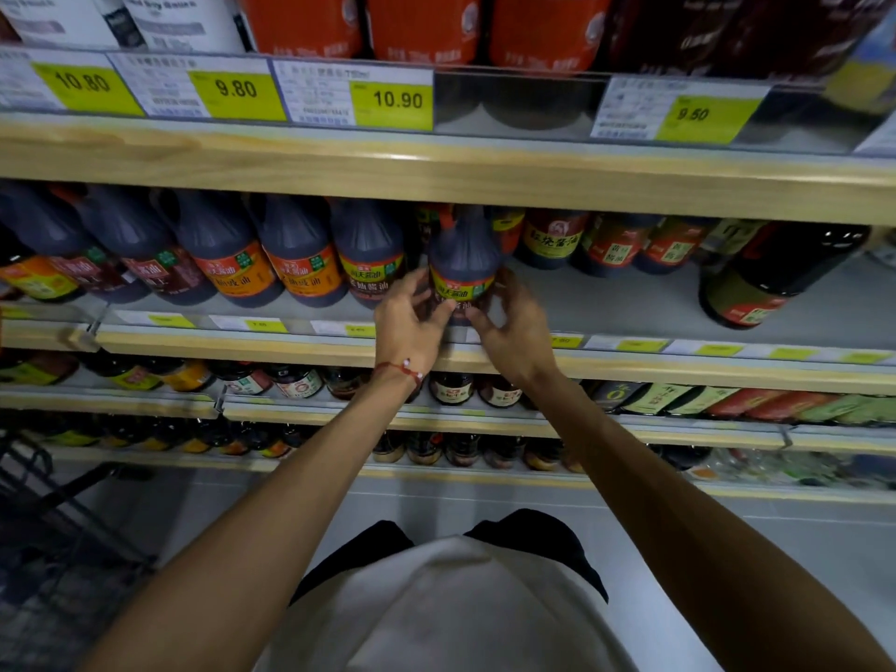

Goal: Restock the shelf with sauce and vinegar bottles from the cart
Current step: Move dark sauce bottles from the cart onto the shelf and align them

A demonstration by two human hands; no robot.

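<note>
Wooden-edged store racks fill the head view, with yellow price tags along each rail; one price tag (397,101) reads 10.90. On the grey shelf (630,303) at chest height stands a dark sauce bottle (463,257) with a yellow label, upright, just right of a row of dark bottles (291,254) with orange and yellow labels. Both hands hold its lower part: the left hand (412,322), with a red bracelet (400,368) at the wrist, curls fingers on its left side, and the right hand (516,327) curls round its right side. A dark wire cart (58,502) shows at the lower left.
</note>
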